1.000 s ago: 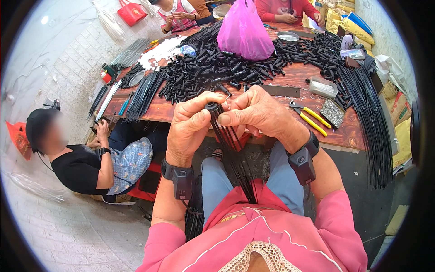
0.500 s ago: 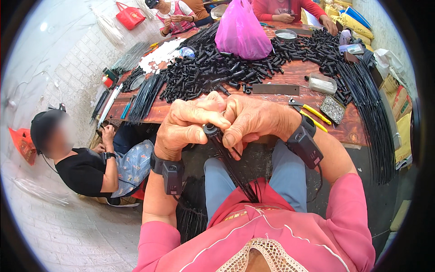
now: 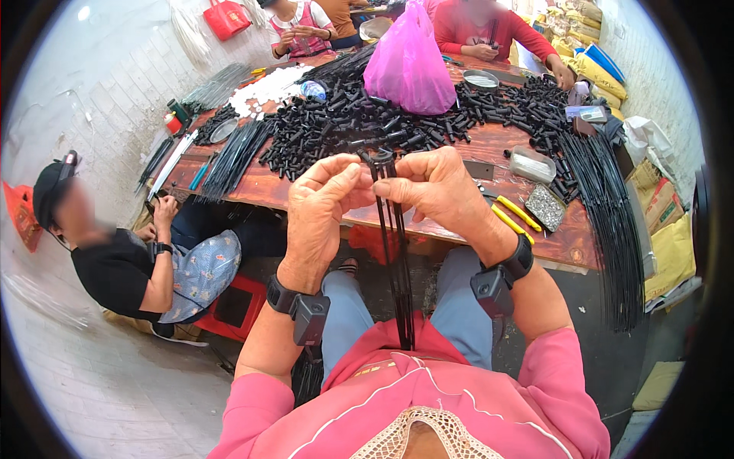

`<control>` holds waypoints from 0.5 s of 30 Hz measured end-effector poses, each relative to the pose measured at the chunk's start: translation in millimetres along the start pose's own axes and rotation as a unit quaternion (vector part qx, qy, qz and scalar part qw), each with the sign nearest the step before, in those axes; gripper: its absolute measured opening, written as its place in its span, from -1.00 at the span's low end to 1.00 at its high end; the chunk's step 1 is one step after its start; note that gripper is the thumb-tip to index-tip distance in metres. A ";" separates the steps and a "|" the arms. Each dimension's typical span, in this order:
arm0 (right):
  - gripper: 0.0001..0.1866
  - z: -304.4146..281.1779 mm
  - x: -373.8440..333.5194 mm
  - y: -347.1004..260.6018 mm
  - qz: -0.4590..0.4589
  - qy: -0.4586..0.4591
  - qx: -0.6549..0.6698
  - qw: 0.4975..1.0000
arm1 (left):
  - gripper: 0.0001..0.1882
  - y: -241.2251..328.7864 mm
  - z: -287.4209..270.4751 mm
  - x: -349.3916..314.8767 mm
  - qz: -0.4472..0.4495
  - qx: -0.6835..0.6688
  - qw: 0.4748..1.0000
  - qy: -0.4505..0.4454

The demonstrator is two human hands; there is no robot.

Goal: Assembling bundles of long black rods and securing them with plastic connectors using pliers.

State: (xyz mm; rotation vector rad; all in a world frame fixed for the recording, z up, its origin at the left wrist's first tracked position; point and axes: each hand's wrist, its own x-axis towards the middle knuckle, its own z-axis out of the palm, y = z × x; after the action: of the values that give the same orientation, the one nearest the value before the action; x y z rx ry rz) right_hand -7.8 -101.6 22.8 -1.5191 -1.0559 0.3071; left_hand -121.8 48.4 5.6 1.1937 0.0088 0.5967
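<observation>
Over my lap, close to the table's front edge, hangs a bundle of thin black rods (image 3: 398, 252). A short black fitting (image 3: 380, 158) joins them at the top, and their lower ends reach my pink clothing. My right hand (image 3: 443, 193) grips the rods just below the fitting between thumb and fingers. On the other side, my left hand (image 3: 323, 205) has its thumb and index finger pinched together beside the fitting. What is in that pinch, if anything, is too small to make out.
A heap of short black tubes (image 3: 329, 126) covers much of the wooden table (image 3: 252, 187), with a pink plastic bag (image 3: 409, 61) on it. Yellow-handled pliers (image 3: 516, 218), a tin of small metal bits (image 3: 544, 206) and long black rods (image 3: 608, 229) lie right. A co-worker (image 3: 115, 260) sits left.
My hands have moved farther out, toward the table edge. My left hand has come away from around the fitting, and the rods hang straighter in my right hand.
</observation>
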 end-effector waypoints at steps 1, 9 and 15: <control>-0.69 -3.7 2.8 0.3 0.026 -0.021 0.014 0.999 | -0.78 -6.5 -3.8 0.3 -0.023 -0.011 1.000 -0.002; -0.73 -19.1 9.4 7.3 0.005 -0.107 0.064 0.992 | -0.86 -14.9 8.0 11.4 -0.041 -0.001 0.999 -0.020; -0.79 -21.4 11.1 7.9 0.001 -0.115 0.000 0.993 | -0.88 -14.9 13.9 11.7 -0.010 0.072 0.997 0.009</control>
State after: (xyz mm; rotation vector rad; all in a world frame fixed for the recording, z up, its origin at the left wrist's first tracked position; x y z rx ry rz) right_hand 17.0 -106.4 25.5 -1.5100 -1.2340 0.4921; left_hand -101.1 38.0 1.5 1.3268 0.0807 0.5968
